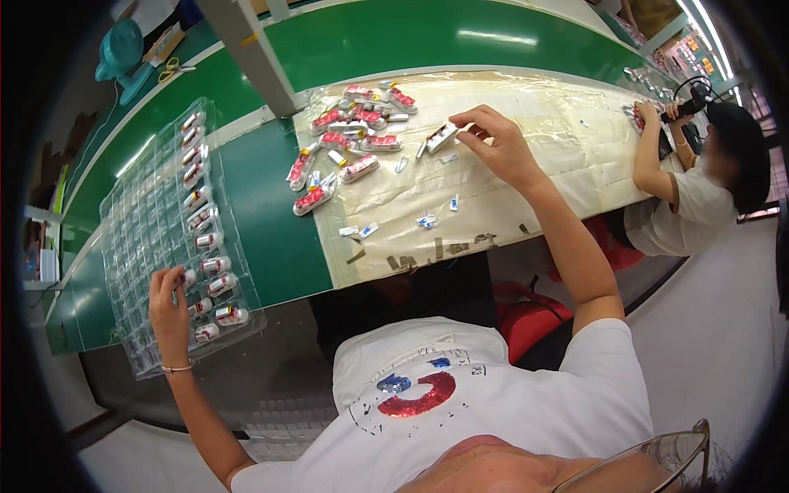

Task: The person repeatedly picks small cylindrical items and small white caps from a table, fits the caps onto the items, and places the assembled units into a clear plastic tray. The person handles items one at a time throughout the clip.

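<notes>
At the left, my left hand [169, 306] reaches over a clear plastic compartment tray [136, 234]. Its fingers close on a small red-and-white capsule-shaped part [188, 278] at one of the compartments. Similar parts, such as this one [215, 264], fill compartments along the tray's right side. My right hand [503, 152] is above the covered table, pinching the end of a small white rectangular piece [442, 138] with a dark part showing. Left of that hand lies a pile of red-and-white capsule-shaped parts [359, 168], some with yellow-ended silver pieces on them.
Small white-and-blue scraps [426, 220] lie on the yellowish table cover [526, 197]. A grey post [251, 57] rises behind the pile. At the far left stand a teal fan [121, 49] and yellow-handled scissors [171, 69]. Another person [682, 193] works at the right.
</notes>
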`<state>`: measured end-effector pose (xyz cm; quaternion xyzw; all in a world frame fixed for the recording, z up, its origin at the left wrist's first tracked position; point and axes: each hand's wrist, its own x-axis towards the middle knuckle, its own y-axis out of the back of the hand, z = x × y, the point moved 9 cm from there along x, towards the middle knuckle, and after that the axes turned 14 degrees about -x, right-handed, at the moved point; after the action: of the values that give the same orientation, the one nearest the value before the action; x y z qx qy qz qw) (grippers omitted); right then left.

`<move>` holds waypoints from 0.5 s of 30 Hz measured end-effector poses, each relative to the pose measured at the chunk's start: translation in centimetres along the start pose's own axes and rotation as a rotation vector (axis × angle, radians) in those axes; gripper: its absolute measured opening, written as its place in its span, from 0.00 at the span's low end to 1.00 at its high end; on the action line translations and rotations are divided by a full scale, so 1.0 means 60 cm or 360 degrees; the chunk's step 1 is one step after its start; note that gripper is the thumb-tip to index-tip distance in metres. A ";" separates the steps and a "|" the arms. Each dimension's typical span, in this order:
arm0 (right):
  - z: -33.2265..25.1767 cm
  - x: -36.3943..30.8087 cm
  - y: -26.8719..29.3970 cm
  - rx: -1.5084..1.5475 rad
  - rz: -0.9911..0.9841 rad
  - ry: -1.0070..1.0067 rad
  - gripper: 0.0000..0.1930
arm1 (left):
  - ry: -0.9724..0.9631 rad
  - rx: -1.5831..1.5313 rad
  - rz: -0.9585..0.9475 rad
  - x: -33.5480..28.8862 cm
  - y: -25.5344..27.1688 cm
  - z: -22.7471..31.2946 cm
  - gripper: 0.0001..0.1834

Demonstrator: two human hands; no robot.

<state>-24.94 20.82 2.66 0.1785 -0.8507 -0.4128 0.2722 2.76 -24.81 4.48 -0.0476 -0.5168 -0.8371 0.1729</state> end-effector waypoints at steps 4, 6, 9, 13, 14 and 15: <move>0.002 0.000 -0.015 -0.0212 -0.0001 0.0031 0.18 | 0.0011 0.0096 -0.0169 0.000 -0.017 -0.008 0.17; -0.012 0.005 -0.020 -0.0369 0.0064 0.0187 0.20 | -0.0068 0.0228 -0.0034 -0.002 -0.001 0.019 0.17; -0.006 0.017 -0.035 -0.0284 -0.0073 0.0170 0.16 | 0.0103 -0.0239 0.0197 0.004 0.017 0.065 0.16; -0.021 0.019 -0.032 -0.0020 0.0036 0.0078 0.13 | 0.0324 -0.1576 0.0084 0.011 -0.098 0.202 0.10; -0.041 0.019 -0.030 -0.0010 0.0102 0.0123 0.12 | 0.0312 -0.1741 -0.0107 0.019 -0.142 0.251 0.08; -0.065 0.016 -0.028 0.0002 0.0167 0.0168 0.12 | 0.0616 -0.2019 -0.0299 0.018 -0.203 0.283 0.09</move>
<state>-23.19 16.96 3.63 0.1554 -0.8435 -0.3875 0.3379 -4.06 -5.15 2.25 0.0562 0.1140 -0.9837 0.1273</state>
